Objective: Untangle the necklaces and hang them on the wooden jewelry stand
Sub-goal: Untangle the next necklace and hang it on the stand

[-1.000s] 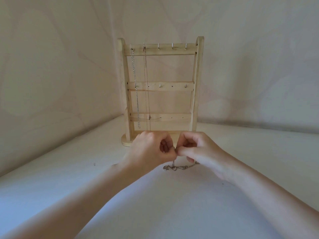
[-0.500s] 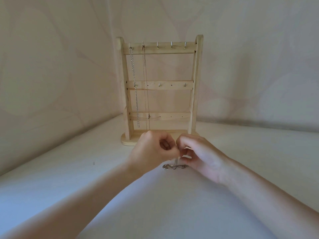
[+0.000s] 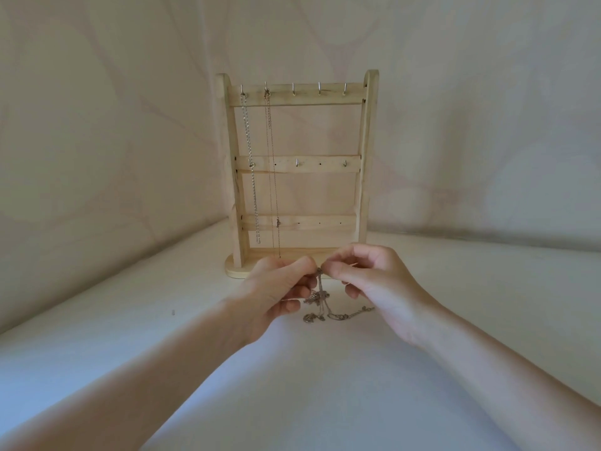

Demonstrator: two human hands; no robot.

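A tangled necklace (image 3: 320, 299) is pinched at its top end between the fingertips of both hands, just in front of the base of the wooden jewelry stand (image 3: 369, 157). The left hand (image 3: 276, 297) is curled, thumb and forefinger closed on the chain; the right hand (image 3: 374, 288) is likewise closed on it from the other side, its remaining fingers bent. From the pinch the chain hangs down in a knotted clump, and its lower loops and a loose tail are laid on the white desk (image 3: 130, 320) between the wrists. On the stand, a thick silver chain (image 3: 250, 164) is hung from the leftmost top hook, and a thin chain (image 3: 272, 170) from the second hook; the other hooks (image 3: 319, 89) are bare.
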